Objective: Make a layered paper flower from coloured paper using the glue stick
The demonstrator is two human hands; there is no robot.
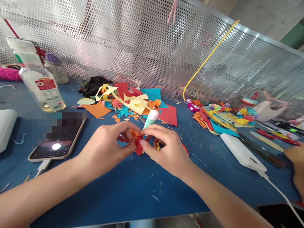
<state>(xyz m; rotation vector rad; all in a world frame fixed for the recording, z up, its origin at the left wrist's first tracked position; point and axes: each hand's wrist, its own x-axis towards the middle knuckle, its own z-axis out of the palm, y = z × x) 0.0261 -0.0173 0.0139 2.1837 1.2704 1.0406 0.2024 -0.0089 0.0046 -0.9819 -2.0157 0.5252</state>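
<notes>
My left grip [104, 147] pinches a small red-and-orange paper piece [139, 149], its opposite side pinched in my right grip [169, 147], above the blue-topped bench [118, 194]. I appear to be shaping it; the next move seems to call for light fingertip pressure. Across the surface: a clear red-labelled bottle [45, 87], a dark-screened phone [73, 133], multicoloured paper scraps [101, 109], a white oblong power bank [243, 153]. Behind rises a perforated silver metal screen [142, 41].
</notes>
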